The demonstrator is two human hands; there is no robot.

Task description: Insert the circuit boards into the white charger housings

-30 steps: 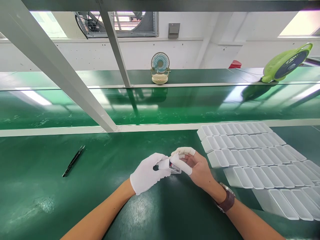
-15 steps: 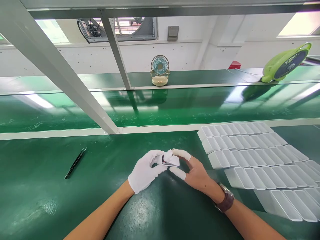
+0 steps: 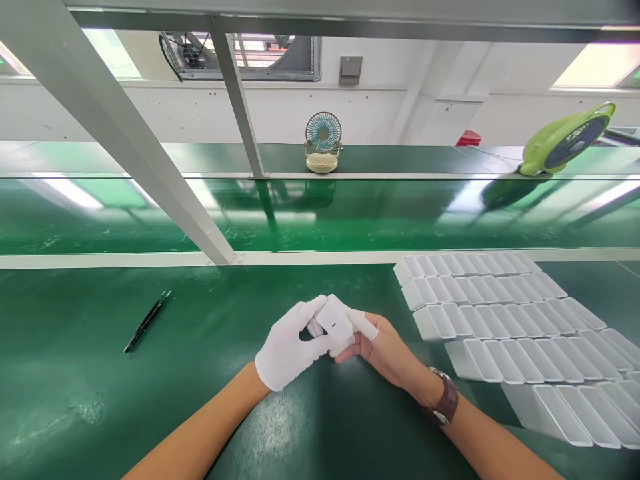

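Observation:
Both of my hands meet over the green bench, near its middle. My left hand point(image 3: 286, 350) wears a white glove and its fingers close round a small white plastic case point(image 3: 334, 321). My right hand point(image 3: 383, 349) is bare except for white finger cots on the fingertips, and it grips the same case from the right and from below. A brown-strapped watch sits on my right wrist. The white face of the case is turned up towards me.
Rows of white plastic tray cells point(image 3: 505, 313) lie overlapping on the bench to the right. Black tweezers point(image 3: 147, 321) lie at the left. A steel frame post point(image 3: 125, 147) slants across the left. A small blue fan point(image 3: 323, 143) and a green fan point(image 3: 565, 139) stand on the far shelf.
The case has been turned between my hands: its dark and red inner side showed earlier, and the plain white face shows now. Both hands stayed in about the same place.

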